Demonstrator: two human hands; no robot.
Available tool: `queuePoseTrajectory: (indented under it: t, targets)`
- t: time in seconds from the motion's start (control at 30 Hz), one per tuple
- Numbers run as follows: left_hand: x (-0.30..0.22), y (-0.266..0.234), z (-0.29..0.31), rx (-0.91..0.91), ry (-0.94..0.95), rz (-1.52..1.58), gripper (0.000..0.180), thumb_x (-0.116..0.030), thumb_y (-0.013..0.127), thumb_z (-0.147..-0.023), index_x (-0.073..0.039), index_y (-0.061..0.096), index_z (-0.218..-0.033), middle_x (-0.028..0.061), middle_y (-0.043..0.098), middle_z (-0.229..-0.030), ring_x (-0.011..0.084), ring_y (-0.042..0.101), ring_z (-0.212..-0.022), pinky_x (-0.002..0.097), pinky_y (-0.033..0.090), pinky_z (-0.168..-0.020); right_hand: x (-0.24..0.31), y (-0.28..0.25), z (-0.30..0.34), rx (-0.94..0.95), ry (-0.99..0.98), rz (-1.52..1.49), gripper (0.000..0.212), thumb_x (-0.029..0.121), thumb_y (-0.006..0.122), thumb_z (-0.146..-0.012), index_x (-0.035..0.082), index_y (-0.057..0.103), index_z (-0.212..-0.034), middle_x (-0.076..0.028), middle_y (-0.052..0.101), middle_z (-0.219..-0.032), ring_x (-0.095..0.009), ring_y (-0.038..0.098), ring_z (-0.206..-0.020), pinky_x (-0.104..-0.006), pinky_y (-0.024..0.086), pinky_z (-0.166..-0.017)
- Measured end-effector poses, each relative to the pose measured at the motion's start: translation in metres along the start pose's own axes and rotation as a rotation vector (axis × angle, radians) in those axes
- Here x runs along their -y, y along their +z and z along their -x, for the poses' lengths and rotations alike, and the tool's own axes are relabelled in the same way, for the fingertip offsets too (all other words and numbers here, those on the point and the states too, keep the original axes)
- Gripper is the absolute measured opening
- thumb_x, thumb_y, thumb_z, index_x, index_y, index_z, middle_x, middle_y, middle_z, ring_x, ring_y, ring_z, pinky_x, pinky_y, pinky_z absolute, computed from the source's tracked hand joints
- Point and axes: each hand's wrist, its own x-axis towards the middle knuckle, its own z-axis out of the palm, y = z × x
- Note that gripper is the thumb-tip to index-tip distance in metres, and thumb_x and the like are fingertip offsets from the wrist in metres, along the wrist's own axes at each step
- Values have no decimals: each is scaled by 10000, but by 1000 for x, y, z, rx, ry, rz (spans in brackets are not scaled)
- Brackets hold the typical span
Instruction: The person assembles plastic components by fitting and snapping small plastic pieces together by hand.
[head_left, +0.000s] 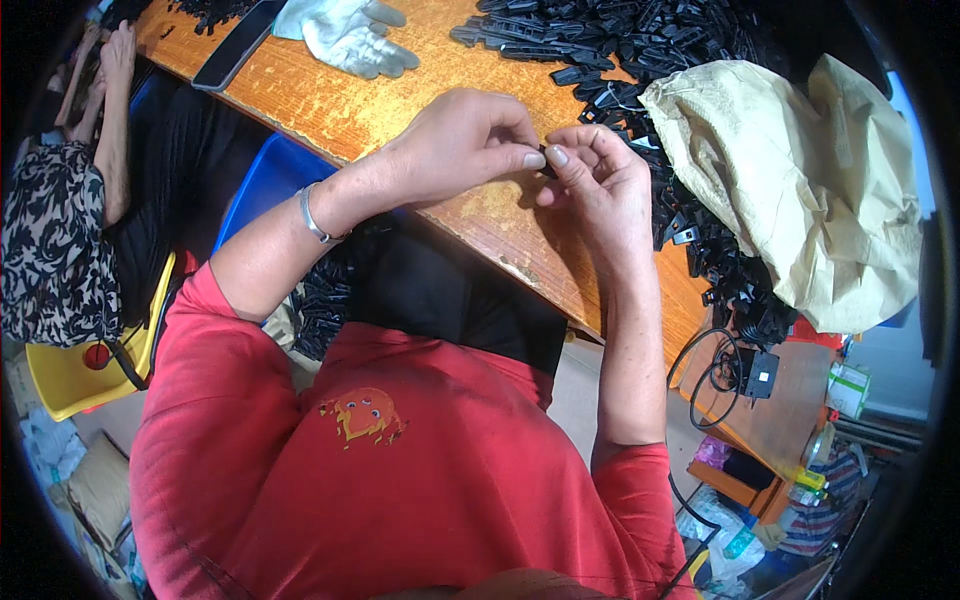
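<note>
Over the near edge of the worn wooden table (470,220), my left hand (465,145) and my right hand (607,195) meet, thumbs and fingers closed. Between their fingertips is a small black piece (547,170), mostly covered, so its exact kind does not show. Both hands appear to pinch it. Just beyond and to the right of my hands lies a large heap of slim black plastic pieces (640,35). The heap runs down the right side of the table, where shorter black pieces (730,255) lie.
A cream cloth sack (780,180) covers part of the heap. A grey-white work glove (355,35) and a dark phone-like slab (235,45) lie at the back left. A blue bin (262,185) stands below the table edge. Black cable (715,365) hangs at right. Another person's arm (115,130) is far left.
</note>
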Motion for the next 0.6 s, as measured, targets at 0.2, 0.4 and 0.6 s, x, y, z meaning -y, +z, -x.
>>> queuePoseTrajectory:
  t: [0.2,0.4,0.6]
  targets:
    - [2,0,-6,26,-224,103,246,-216,755,-1038,30,756,-1048,27,731,-876,67,629,-807,278,520,-721,-11,-1,-3,-18,-581,618,267,29,852,-873,19,756,-1122,-133,730,-982,-272,747,-856,-363,577,-713]
    - [10,-10,0,-276,44,-402,217,-195,801,-964,-7,755,-1062,114,702,-977,263,726,-925,399,563,-795,-11,-5,-4,-160,-447,716,264,52,879,-842,30,816,-1098,-143,724,-1021,-277,728,-811,-372,584,-735]
    - [28,-6,4,-145,100,-472,208,-177,818,-910,-27,745,-1033,139,682,-1008,369,679,-985,469,541,-856,-23,-8,-16,-118,-412,788,274,75,892,-823,45,834,-1089,-130,731,-979,-281,724,-816,-373,576,-745]
